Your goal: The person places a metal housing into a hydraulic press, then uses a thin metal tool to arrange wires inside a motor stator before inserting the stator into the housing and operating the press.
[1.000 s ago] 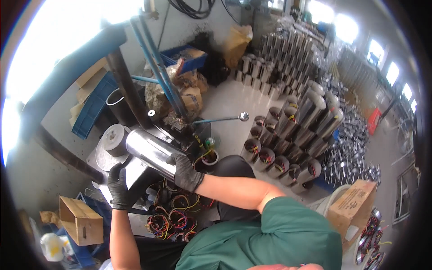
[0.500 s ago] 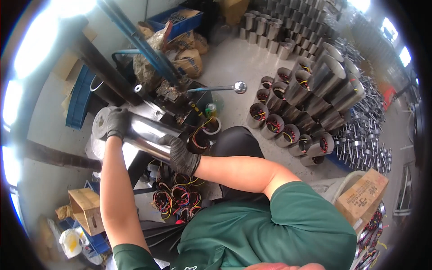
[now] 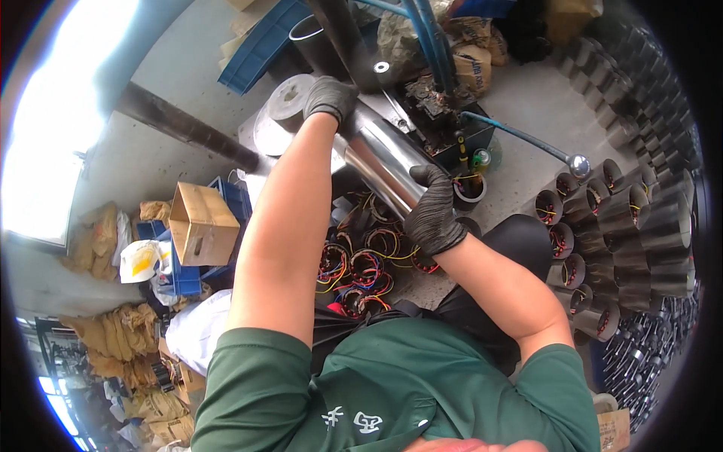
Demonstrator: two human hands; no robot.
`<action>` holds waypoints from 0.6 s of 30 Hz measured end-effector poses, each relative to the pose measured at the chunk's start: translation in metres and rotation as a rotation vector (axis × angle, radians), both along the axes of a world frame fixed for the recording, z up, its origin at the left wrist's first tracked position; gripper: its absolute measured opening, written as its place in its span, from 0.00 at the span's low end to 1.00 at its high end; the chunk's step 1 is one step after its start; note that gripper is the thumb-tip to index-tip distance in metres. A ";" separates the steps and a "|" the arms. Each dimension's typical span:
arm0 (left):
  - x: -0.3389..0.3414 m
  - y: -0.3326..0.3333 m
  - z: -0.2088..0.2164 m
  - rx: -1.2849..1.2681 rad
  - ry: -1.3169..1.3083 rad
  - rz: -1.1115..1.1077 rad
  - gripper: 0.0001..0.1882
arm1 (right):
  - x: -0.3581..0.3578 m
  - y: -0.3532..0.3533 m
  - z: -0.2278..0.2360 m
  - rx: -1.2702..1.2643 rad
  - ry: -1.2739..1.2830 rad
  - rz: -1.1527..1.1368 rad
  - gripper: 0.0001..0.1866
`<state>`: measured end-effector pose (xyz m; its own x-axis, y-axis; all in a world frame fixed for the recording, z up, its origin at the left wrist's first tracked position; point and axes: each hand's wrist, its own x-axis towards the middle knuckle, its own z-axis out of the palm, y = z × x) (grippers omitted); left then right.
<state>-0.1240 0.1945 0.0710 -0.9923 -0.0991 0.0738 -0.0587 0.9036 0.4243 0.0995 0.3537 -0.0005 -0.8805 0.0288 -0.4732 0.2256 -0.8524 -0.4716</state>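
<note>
Right grip [image 3: 434,216]: clamped on the tube [image 3: 386,156], near end.
Left grip [image 3: 330,100]: at its far end (fingers hidden; cannot tell if closed).
Tube: aslant between them; likely stiff, weighty, slick; best held at both ends.
Block [image 3: 288,100]: crowds left grip.
Coils [image 3: 367,277]: below.
Knob [image 3: 578,166]: well right.

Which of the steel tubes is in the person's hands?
The polished tube slanting between the left hand and right hand; the other steel tubes stand grouped at right, untouched.
</note>
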 end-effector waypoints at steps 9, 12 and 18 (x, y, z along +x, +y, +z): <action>0.000 0.014 0.004 -0.054 -0.086 0.057 0.23 | 0.033 0.022 0.001 -0.097 -0.083 0.041 0.24; -0.001 0.016 0.006 -0.113 -0.092 0.050 0.21 | 0.031 0.028 -0.002 -0.080 -0.141 0.044 0.30; 0.003 0.006 0.012 -0.213 -0.071 0.107 0.30 | 0.089 0.051 0.044 0.005 0.019 0.123 0.37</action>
